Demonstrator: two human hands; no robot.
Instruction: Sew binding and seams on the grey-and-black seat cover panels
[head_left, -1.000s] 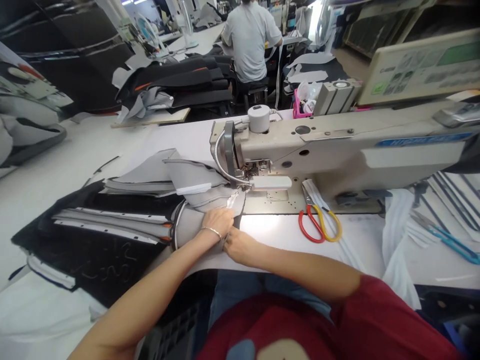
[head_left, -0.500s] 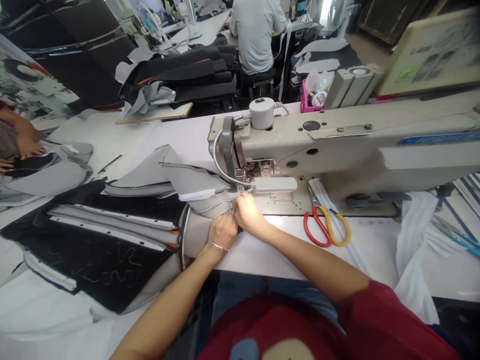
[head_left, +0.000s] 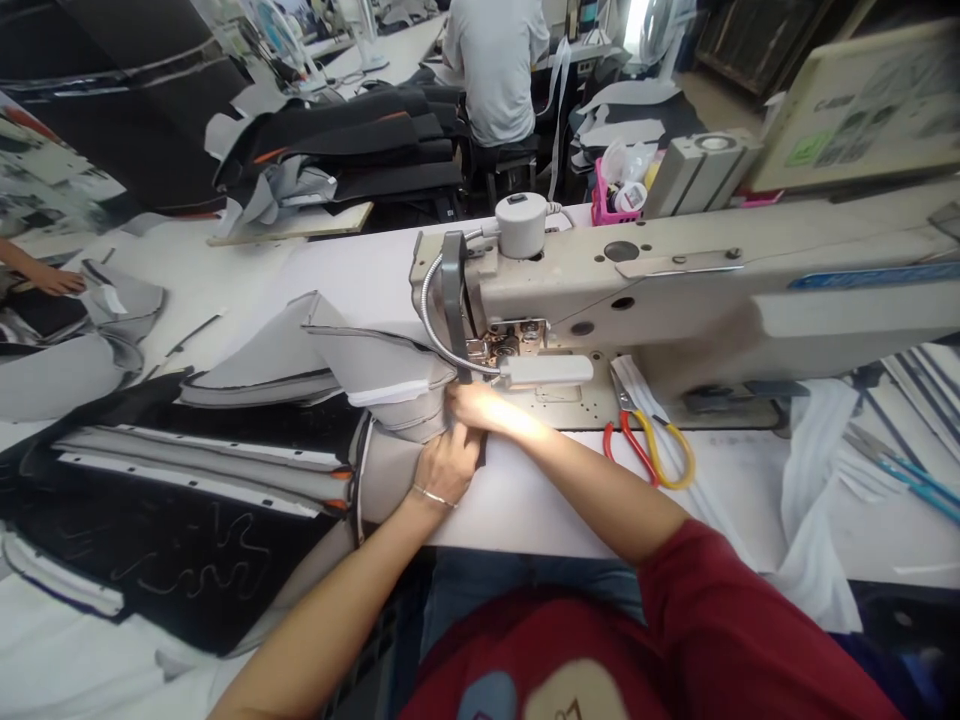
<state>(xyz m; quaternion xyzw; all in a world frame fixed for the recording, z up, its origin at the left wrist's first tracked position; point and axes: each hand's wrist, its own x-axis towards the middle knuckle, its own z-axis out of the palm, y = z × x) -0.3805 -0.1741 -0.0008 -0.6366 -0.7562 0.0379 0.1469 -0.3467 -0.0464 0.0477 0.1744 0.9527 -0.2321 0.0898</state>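
Scissors [head_left: 649,449] right of sewing machine [head_left: 675,290] needle (fabric [head_left: 375,370] left).

No legible text; blue label [head_left: 870,277] on sewing machine [head_left: 675,290] blurred.
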